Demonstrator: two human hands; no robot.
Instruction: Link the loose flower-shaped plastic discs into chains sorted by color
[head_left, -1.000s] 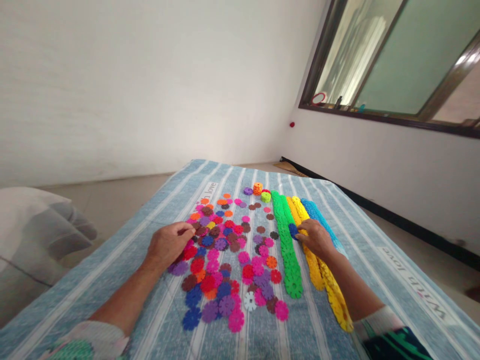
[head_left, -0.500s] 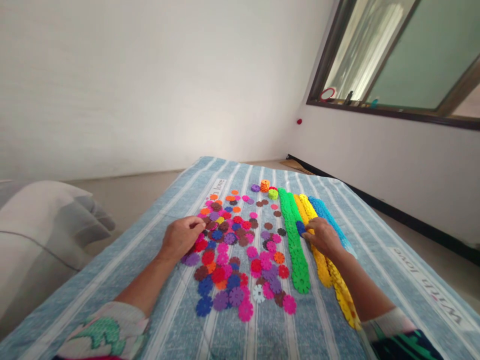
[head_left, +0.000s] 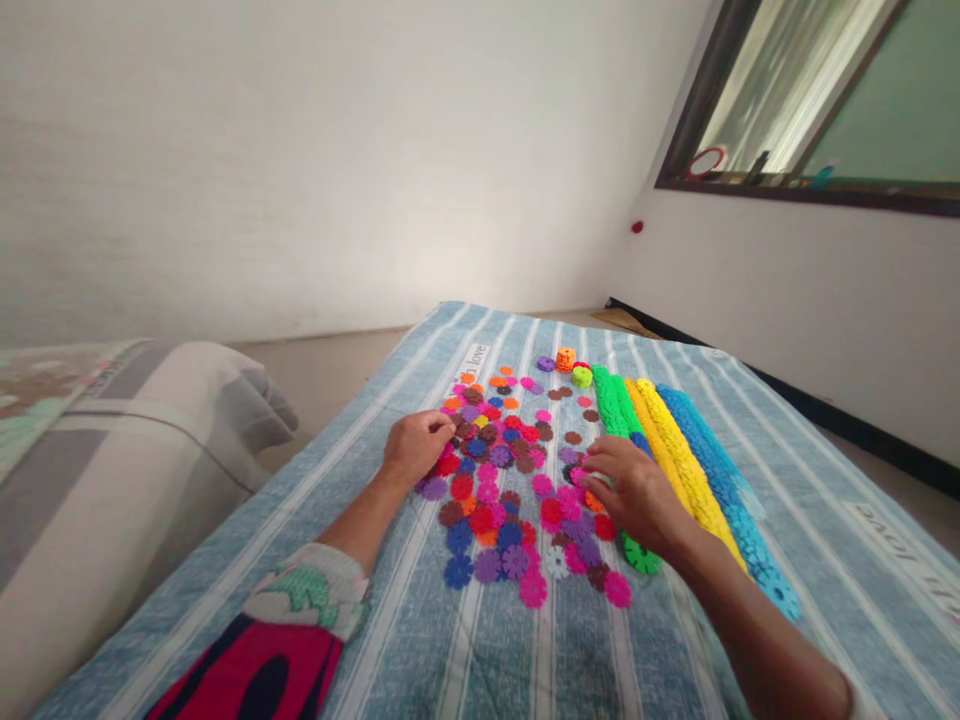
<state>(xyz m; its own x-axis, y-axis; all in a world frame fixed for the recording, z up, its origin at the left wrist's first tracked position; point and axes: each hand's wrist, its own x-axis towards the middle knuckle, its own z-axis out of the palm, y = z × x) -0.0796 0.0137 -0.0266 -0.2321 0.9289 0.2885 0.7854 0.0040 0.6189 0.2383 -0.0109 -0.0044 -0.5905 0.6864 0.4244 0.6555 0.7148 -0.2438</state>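
Loose snowflake discs (head_left: 499,456) in pink, red, purple, blue, brown and orange lie scattered over the cloth. At the pile's left edge is my left hand (head_left: 417,445), thumb and fingertips pressed together; what is between them, if anything, is hidden. My right hand (head_left: 637,492) reaches over the pile's right side, thumb and fingers apart beside pink discs, with nothing visibly held. Its back and wrist partly cover the row of green discs (head_left: 615,405). A dark blue disc piece (head_left: 640,441) shows just beyond the knuckles, between the green and yellow rows.
Right of the green row run overlapping rows of yellow discs (head_left: 686,455) and blue discs (head_left: 712,460). Small stacks of orange (head_left: 565,359), purple (head_left: 546,364) and lime discs (head_left: 582,376) stand at the back. The striped cloth (head_left: 495,660) covers the table; a draped seat (head_left: 180,430) is at left.
My right hand has moved left, away from the dark blue piece, to the loose discs. My left hand stays pinched at the pile's left edge. The camera view has shifted left.
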